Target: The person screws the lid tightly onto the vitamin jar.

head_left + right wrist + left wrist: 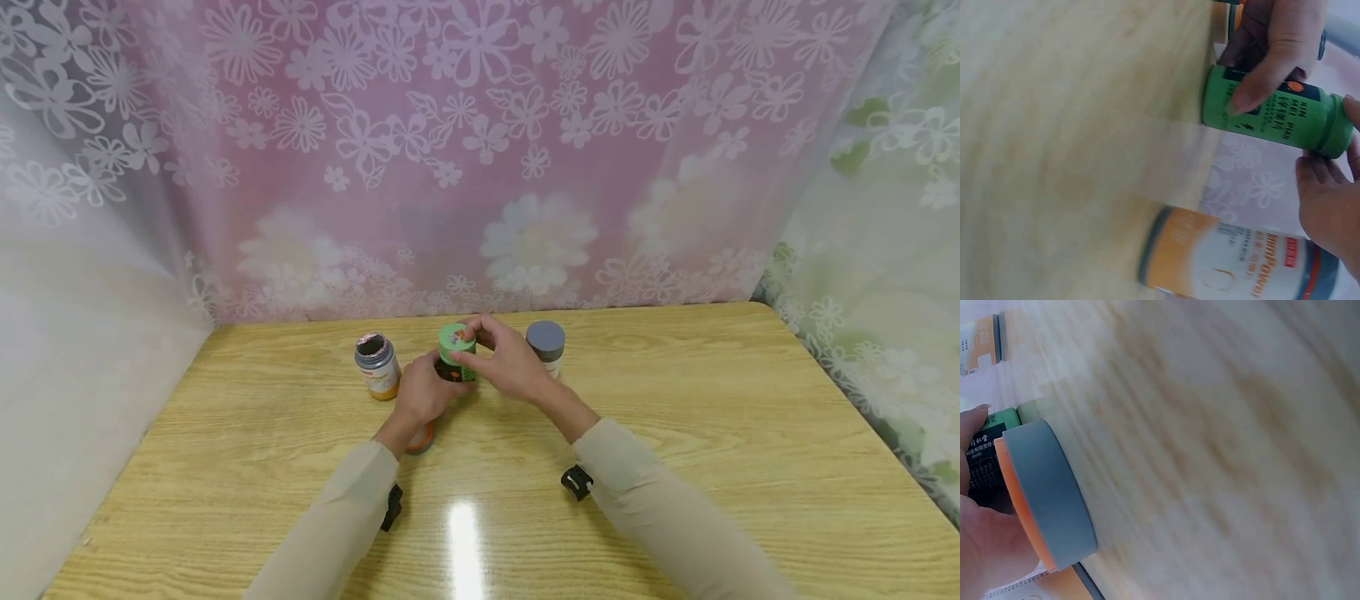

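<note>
A green bottle [1272,119] with a black label and a green screw cap [454,337] stands at the back middle of the table. My left hand [422,388] grips it low around the body. From the right, my right hand [504,358] holds the cap between thumb and fingers; the cap sits on the bottle. Just left of the left hand is a white-and-orange jar [378,375] with no lid, its dark mouth showing. A grey lid with an orange inside [422,440] lies on the table, partly hidden by the left wrist.
A second white-and-orange jar [546,342] with a grey lid stands close behind the right hand. The wooden table [712,433] ends at a pink floral curtain [480,167], with more curtain at both sides. Black wrist mounts [577,482] hang under the sleeves.
</note>
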### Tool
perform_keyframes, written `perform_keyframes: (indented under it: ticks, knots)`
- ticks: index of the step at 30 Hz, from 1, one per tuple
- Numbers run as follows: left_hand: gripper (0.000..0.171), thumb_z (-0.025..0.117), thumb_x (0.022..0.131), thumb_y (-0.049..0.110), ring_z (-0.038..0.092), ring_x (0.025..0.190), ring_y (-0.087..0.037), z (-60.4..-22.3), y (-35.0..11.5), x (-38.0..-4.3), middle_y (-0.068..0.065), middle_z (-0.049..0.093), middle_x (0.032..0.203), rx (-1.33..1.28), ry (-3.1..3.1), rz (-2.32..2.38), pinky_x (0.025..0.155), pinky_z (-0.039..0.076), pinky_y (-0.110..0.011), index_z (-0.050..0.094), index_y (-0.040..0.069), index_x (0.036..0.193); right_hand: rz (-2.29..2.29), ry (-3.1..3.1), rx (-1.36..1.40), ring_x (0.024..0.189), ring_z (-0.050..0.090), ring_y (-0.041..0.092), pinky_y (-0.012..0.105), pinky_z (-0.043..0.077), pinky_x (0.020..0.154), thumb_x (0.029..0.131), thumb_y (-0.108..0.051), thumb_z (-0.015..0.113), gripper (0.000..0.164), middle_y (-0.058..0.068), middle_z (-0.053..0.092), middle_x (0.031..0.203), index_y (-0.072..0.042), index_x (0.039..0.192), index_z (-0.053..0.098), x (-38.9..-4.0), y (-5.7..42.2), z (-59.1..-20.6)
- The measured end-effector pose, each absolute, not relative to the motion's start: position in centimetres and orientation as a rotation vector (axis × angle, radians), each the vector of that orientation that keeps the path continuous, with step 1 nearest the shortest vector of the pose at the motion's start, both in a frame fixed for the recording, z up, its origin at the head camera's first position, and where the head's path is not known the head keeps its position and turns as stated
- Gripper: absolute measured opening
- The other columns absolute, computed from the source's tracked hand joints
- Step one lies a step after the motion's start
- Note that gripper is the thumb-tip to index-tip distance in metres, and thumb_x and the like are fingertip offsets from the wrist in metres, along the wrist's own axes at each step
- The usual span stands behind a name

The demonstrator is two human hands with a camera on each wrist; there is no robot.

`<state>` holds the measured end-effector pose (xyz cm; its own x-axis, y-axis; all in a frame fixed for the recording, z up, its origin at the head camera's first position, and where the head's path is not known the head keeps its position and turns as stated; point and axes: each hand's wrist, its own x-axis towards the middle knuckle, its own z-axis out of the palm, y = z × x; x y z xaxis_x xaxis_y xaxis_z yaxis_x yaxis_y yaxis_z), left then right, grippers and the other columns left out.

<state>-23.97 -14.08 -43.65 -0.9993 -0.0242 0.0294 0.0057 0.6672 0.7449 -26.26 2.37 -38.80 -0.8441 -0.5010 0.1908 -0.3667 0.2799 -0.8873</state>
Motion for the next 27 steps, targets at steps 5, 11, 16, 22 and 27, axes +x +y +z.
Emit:
perform_keyframes:
  ticks: [5, 11, 16, 22, 27]
  knots:
    - [0.057, 0.083, 0.076, 0.032, 0.064, 0.089, -0.023, -43.5, -14.1, -23.9, -0.007, 0.067, 0.103, 0.003, -2.828, -1.301, 0.077, 0.053, -0.036, 0.061, 0.007, 0.122, -1.34, 2.537, -0.944, 0.128, 0.044, 0.023, 0.041, 0.037, 0.103, 0.092, -0.035, 0.065, 0.029, 0.003, 0.049, 0.134, -0.017, 0.112, 0.055, -26.8, 2.7, -36.9]
    - [0.056, 0.082, 0.076, 0.03, 0.064, 0.092, -0.025, -43.5, -14.1, -23.9, -0.009, 0.066, 0.106, -0.024, -2.834, -1.304, 0.079, 0.052, -0.039, 0.06, 0.005, 0.122, -0.959, 2.528, -1.267, 0.131, 0.04, 0.022, 0.041, 0.035, 0.104, 0.097, -0.027, 0.059, 0.039, 0.005, 0.046, 0.141, -0.014, 0.133, 0.053, -28.4, 2.9, -33.1]
    - [0.055, 0.082, 0.077, 0.031, 0.064, 0.09, -0.024, -43.4, -14.4, -24.1, -0.009, 0.066, 0.104, -0.034, -2.846, -1.271, 0.078, 0.053, -0.038, 0.06, 0.005, 0.121, -0.577, 2.423, -1.405, 0.134, 0.036, 0.021, 0.039, 0.032, 0.107, 0.096, -0.023, 0.06, 0.044, 0.004, 0.043, 0.144, -0.015, 0.139, 0.05, -29.3, 2.1, -30.8]
    - [0.054, 0.081, 0.077, 0.033, 0.064, 0.088, -0.023, -43.4, -14.3, -24.2, -0.008, 0.067, 0.101, -0.037, -2.863, -1.253, 0.076, 0.052, -0.037, 0.061, 0.005, 0.119, -0.352, 2.366, -1.404, 0.128, 0.043, 0.022, 0.037, 0.036, 0.103, 0.094, -0.018, 0.063, 0.043, 0.006, 0.046, 0.141, -0.013, 0.136, 0.054, -29.6, 1.2, -30.3]
    - [0.053, 0.082, 0.076, 0.033, 0.064, 0.086, -0.022, -43.4, -14.2, -24.1, -0.007, 0.067, 0.1, -0.032, -2.856, -1.239, 0.076, 0.052, -0.036, 0.062, 0.006, 0.118, -0.296, 2.408, -1.335, 0.121, 0.049, 0.019, 0.035, 0.041, 0.098, 0.093, -0.02, 0.064, 0.042, 0.003, 0.052, 0.135, -0.014, 0.134, 0.055, -29.6, 0.8, -30.5]
